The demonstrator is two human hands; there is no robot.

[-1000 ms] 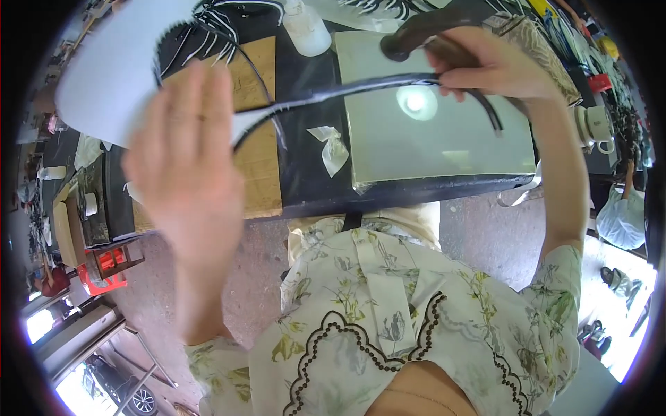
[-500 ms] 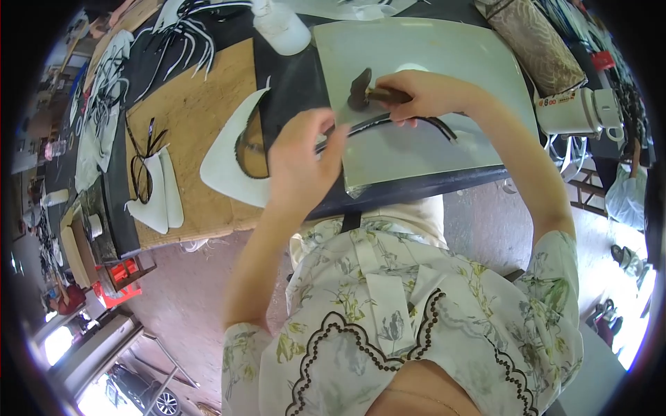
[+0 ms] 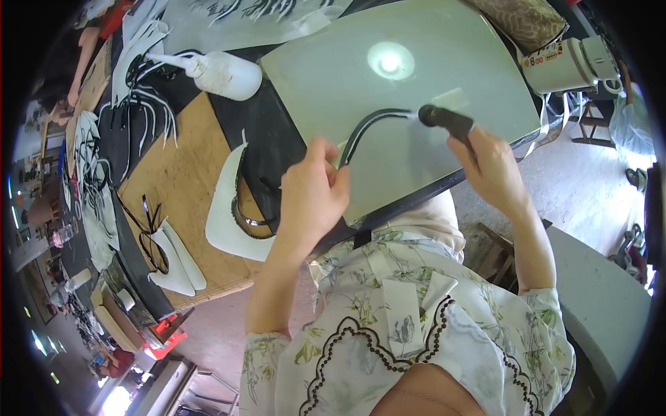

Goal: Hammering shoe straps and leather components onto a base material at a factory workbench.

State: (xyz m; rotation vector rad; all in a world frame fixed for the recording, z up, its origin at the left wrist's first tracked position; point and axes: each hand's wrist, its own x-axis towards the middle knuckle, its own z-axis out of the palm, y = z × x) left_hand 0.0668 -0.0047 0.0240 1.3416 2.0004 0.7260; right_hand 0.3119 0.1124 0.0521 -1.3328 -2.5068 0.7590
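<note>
My right hand (image 3: 496,170) is wrapped round a hammer (image 3: 449,123). The hammer's round face meets the far end of a narrow black strip with a pale line (image 3: 368,125), on a smooth grey-green slab (image 3: 388,184). That strip curves back toward my left hand (image 3: 316,191), whose fingers are pinched on its near end; the fingertips are partly hidden. Left of this hand lies a curved white shoe-upper piece (image 3: 225,225) with a dark inner edge. Farther left are smaller white pieces (image 3: 182,267) with thin black straps.
Brown cardboard (image 3: 187,173) lies under the white pieces. A white squeeze bottle (image 3: 232,75) lies behind it, near bunched black-and-white strips (image 3: 156,114). At the right stand a white jug (image 3: 562,66) and a patterned roll (image 3: 527,21). Another person's arm (image 3: 83,66) shows at the far left.
My right hand has let go of the strip's middle and moved right and nearer with the hammer, whose face is now at the strip's far end. My view has turned.
</note>
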